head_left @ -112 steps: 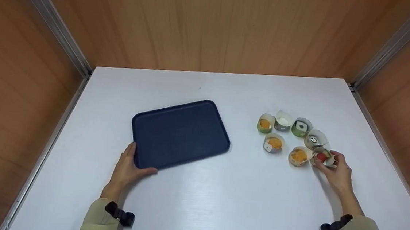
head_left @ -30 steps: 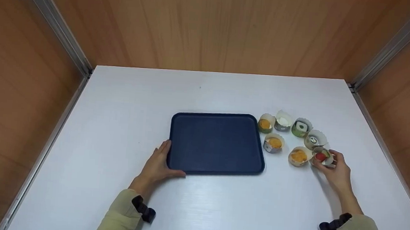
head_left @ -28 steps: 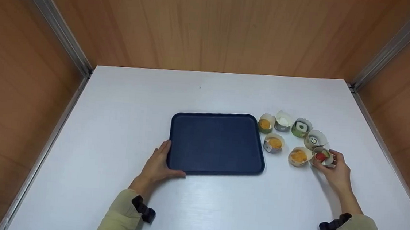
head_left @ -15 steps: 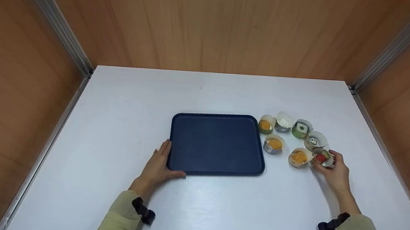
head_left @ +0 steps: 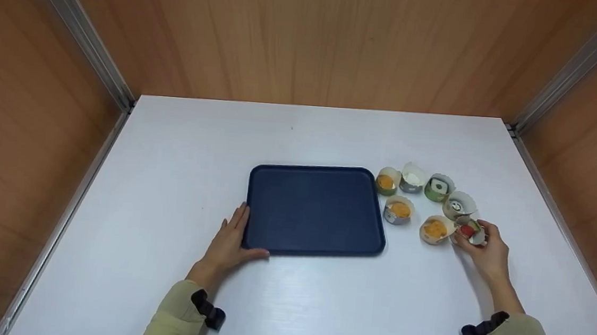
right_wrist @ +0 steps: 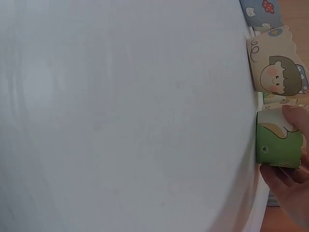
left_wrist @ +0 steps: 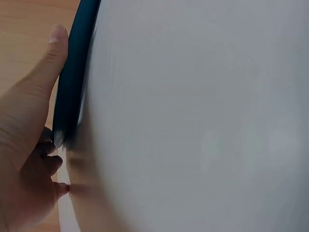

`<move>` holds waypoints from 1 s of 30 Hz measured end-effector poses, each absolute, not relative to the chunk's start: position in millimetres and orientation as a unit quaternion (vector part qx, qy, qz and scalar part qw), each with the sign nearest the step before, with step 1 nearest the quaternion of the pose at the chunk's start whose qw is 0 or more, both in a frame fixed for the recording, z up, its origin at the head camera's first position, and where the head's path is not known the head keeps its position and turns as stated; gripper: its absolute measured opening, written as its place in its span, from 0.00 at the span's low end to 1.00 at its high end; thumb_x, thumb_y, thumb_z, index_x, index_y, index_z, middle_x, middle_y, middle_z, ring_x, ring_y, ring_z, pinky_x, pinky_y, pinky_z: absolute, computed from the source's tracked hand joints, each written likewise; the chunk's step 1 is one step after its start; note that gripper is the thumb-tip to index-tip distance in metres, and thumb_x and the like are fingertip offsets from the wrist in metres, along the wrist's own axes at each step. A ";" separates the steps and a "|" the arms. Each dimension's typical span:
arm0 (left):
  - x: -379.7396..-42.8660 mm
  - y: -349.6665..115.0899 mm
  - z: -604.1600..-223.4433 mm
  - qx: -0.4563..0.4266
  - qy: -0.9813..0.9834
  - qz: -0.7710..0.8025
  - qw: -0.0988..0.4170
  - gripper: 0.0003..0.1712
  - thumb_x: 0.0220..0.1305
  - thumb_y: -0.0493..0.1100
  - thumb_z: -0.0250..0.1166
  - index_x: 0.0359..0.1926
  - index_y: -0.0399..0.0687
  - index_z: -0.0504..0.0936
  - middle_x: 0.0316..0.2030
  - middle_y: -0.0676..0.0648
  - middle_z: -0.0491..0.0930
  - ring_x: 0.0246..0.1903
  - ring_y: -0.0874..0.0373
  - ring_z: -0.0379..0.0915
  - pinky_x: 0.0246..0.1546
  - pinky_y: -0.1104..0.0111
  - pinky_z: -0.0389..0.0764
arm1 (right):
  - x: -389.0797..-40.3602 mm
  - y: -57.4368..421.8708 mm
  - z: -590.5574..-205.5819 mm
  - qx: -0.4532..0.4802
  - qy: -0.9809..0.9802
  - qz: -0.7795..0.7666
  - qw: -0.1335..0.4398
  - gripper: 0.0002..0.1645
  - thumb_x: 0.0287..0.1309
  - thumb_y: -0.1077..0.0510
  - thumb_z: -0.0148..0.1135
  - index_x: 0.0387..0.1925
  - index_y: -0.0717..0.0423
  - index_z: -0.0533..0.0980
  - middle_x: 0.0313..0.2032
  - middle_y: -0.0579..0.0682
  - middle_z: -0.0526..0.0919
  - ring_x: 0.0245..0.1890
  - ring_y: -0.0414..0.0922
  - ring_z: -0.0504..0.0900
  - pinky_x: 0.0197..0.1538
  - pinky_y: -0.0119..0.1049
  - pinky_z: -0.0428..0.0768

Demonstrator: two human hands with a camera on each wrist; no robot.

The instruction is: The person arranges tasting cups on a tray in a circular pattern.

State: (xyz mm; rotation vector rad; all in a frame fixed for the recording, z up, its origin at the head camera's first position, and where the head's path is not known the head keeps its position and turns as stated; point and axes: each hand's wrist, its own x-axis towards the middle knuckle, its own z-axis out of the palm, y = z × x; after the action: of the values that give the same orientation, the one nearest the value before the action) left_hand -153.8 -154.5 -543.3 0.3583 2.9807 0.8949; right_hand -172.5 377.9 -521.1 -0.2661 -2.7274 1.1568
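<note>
Before you is a white surface (head_left: pixel 309 307), and on it a navy tray (head_left: pixel 316 211), lying flat just left of a cluster of paper cups (head_left: pixel 439 187) toward the right edge. The tray has shifted: a few seconds ago it sat askew farther left; now its long sides run roughly parallel to the surface's far edge, which probably puts it within easy reach of the cups. Your left hand (head_left: pixel 225 247) spans the tray's near left corner, fingers straight along the left side, thumb along the near side, not closed around it. Your right hand (head_left: pixel 489 257) pinches a green cup (right_wrist: pixel 280 142) with red and green topping; whether it is lifted is unclear. The cups look about where they were.
</note>
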 end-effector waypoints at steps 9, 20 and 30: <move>-154.1 -154.7 -544.6 0.113 0.945 0.306 0.000 0.68 0.34 0.70 0.66 0.67 0.36 0.45 0.67 0.41 0.42 0.64 0.45 0.41 0.63 0.53 0.41 | -165.8 378.8 -514.7 -0.097 -0.913 0.386 0.089 0.39 0.49 0.52 0.64 0.57 0.68 0.59 0.50 0.68 0.67 0.51 0.57 0.65 0.34 0.13 0.64; -155.1 -156.1 -545.4 0.111 0.935 0.338 0.009 0.68 0.33 0.68 0.68 0.67 0.37 0.44 0.67 0.42 0.41 0.65 0.47 0.39 0.64 0.54 0.37 | -151.9 373.6 -501.7 -0.079 -0.910 0.382 0.143 0.36 0.45 0.58 0.67 0.53 0.69 0.63 0.46 0.69 0.70 0.47 0.56 0.68 0.33 0.14 0.65; -155.2 -155.6 -545.9 0.110 0.932 0.346 0.008 0.69 0.33 0.70 0.67 0.67 0.38 0.45 0.67 0.43 0.42 0.65 0.48 0.40 0.64 0.55 0.37 | -133.8 354.4 -470.2 -0.055 -0.920 0.361 0.144 0.36 0.43 0.61 0.68 0.53 0.70 0.63 0.45 0.67 0.71 0.45 0.56 0.70 0.35 0.14 0.66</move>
State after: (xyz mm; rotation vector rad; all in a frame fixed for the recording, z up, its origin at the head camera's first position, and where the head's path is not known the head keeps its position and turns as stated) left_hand -155.2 -155.6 -545.9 0.3434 2.9123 1.0807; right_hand -133.8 354.4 -470.2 -0.1600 -2.6524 1.0402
